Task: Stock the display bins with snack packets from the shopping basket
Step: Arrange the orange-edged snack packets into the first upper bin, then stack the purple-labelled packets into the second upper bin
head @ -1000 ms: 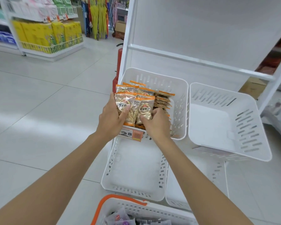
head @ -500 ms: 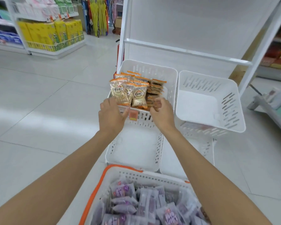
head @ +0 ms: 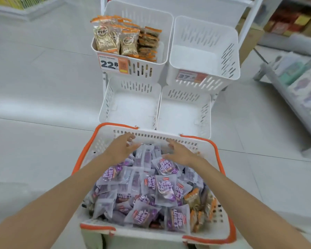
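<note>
A white shopping basket [head: 221, 218] with orange trim sits low in front of me, heaped with purple snack packets [head: 164, 192] and a few orange packets [head: 193, 196] at its right side. My left hand [head: 119, 149] and my right hand [head: 180, 152] hover over the far end of the heap, fingers spread, holding nothing. Beyond stand white display bins. The upper left bin [head: 161, 56] holds upright orange-topped packets [head: 113, 39] and carries a 22.8 price tag. The upper right bin [head: 232, 56] and the two lower bins [head: 104, 108] [head: 207, 112] hold nothing.
A white rack frame [head: 250, 20] rises behind the bins. Low shelves with pale packaged goods [head: 305, 87] run along the right edge. Light tiled floor [head: 39, 87] spreads to the left of the bins and basket.
Both hands let go of the orange-topped packets in the upper left bin and drew back and down to the basket. My view tilted down, bringing the whole basket into sight.
</note>
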The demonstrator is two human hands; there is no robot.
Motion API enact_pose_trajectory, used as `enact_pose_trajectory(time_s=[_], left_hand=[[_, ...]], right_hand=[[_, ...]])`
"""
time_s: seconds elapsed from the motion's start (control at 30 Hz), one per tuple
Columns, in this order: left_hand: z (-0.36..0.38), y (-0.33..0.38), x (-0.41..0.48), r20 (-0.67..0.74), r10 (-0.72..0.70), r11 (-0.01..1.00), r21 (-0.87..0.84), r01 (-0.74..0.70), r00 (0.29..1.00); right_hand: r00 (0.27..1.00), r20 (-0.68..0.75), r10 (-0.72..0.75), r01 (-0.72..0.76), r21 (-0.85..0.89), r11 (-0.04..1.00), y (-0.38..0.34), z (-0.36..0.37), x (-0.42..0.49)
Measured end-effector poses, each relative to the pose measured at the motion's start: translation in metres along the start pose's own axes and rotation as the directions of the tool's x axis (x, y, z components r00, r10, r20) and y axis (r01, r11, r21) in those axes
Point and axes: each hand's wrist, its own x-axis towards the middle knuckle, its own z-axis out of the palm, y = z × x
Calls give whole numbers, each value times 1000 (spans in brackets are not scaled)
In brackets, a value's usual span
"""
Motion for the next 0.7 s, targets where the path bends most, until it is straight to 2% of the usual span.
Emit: enact_pose_trajectory(time_s=[0.07, 0.1, 0.13, 0.2, 0.27, 0.37, 0.47, 0.53, 0.6, 0.63, 0.67, 0.7], left_hand=[[8, -8, -6, 21, -5, 999, 35, 4, 1000], [11, -9, -9, 25, -1, 1000, 31, 1, 1000], [14, -9, -10, 28, 1, 1000, 6, -1, 1000], [17, -3, -14, 26, 15, 1000, -25, -14, 1000], [23, 10, -19, 68, 33, 996, -90, -27, 997], [36, 26, -21, 213, -9, 943, -324, 80, 977], [40, 21, -21, 207, -93, 890, -421, 174, 974], [39, 8, -19, 200, -147, 866, -447, 223, 969], [39, 0, -19, 223, -189, 812, -512, 279, 956], [39, -2, -19, 234, -208, 785, -540, 304, 950], [39, -3, -18, 246, -223, 768, -551, 326, 943], [38, -4, -18, 254, -234, 760, -555, 340, 938]], right_hand=[[1000, 28, -1, 6, -193, 981, 18, 19, -2], [1000, -4, -31, 29, -267, 963, 24, 26, 0], [996, -69, -58, 40, -243, 969, 23, 28, -1], [971, -230, -66, 73, 22, 997, 14, 22, -4], [947, -313, -68, 149, 242, 959, -2, 9, -10], [962, -229, -146, 229, 395, 889, -23, -2, -19], [987, -80, -138, 153, 227, 962, -15, 2, -29], [987, 89, -136, 146, -112, 983, 6, 14, -34], [977, 208, -54, 151, -484, 862, 28, 33, -36], [978, 205, -22, 130, -529, 839, 34, 40, -38], [985, 167, -33, 109, -469, 876, 35, 41, -40], [992, 108, -64, 97, -334, 938, 31, 37, -42]])
